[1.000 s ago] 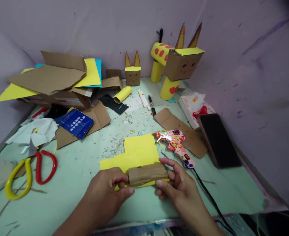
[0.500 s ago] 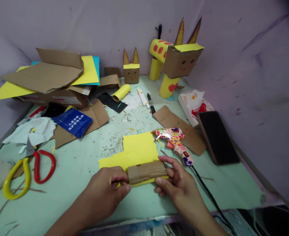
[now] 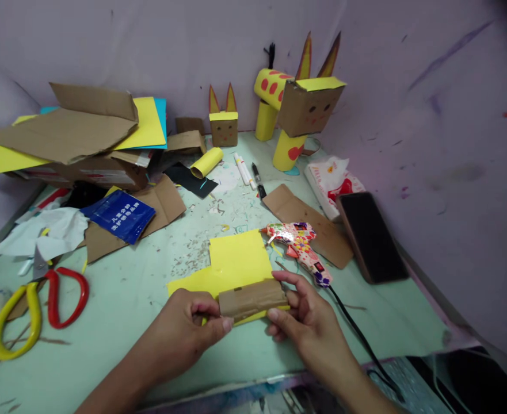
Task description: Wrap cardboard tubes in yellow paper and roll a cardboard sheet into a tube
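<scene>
A brown cardboard tube lies crosswise on the near edge of a yellow paper sheet, whose front strip shows beneath it. My left hand is closed at the tube's left end, thumb and fingers pinching there by the yellow edge. Around the right end curl the fingers of my right hand, its thumb on the near side and index finger stretched over the top. Just beyond the right hand rests a flower-patterned hot glue gun, its nozzle at the paper's right edge.
Scissors with red and yellow handles lie at left, near a blue packet. Cardboard and coloured paper are piled behind. A spotted cardboard animal stands at the back; a phone and tissue pack are at right.
The view has turned slightly, so the scene sits a little further left. Both hands keep nearly the same hold on the cardboard tube.
</scene>
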{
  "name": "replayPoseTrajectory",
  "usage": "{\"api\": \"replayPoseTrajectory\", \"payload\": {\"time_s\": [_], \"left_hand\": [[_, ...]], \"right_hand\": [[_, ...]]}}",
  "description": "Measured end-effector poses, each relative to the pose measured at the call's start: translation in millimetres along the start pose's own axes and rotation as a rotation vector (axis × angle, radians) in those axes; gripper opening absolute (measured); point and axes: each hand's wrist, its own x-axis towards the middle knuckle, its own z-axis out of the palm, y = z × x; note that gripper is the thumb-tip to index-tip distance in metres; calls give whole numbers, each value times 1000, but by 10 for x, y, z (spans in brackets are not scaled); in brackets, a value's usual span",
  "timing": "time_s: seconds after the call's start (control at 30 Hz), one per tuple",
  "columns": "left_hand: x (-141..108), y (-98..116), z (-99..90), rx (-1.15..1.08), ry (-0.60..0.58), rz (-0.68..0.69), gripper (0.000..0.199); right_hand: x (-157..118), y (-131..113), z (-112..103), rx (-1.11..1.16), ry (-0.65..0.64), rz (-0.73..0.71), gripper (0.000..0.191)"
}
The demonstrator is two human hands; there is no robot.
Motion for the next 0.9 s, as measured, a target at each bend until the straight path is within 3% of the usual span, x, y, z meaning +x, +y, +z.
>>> {"api": "replayPoseTrajectory", "payload": {"time_s": [0.13, 0.23, 0.3, 0.33, 0.4, 0.53, 0.77, 0.9], "left_hand": [[-28, -9, 30, 16, 47, -30, 37], [-92, -78, 106, 176, 402, 54, 29], [-124, -132, 175, 311, 640, 286, 31], [-128, -153, 207, 375, 696, 418, 36], [-105, -172, 253, 493, 688, 594, 44], [20, -149, 252, 605, 618, 708, 40], [98, -168, 189, 558, 521, 731, 33], [89, -171, 186, 549, 531, 756, 31]], "right_hand": [[4, -2, 9, 20, 18, 6, 52], [3, -25, 19, 27, 14, -3, 50], [5, -35, 23, 40, 3, -10, 49], [8, -36, 24, 49, -1, -10, 48], [14, -31, 25, 60, -6, -8, 48], [23, -15, 23, 36, -2, -27, 45], [40, -48, 26, 73, -15, 15, 47], [43, -44, 20, 59, -19, 4, 46]]}}
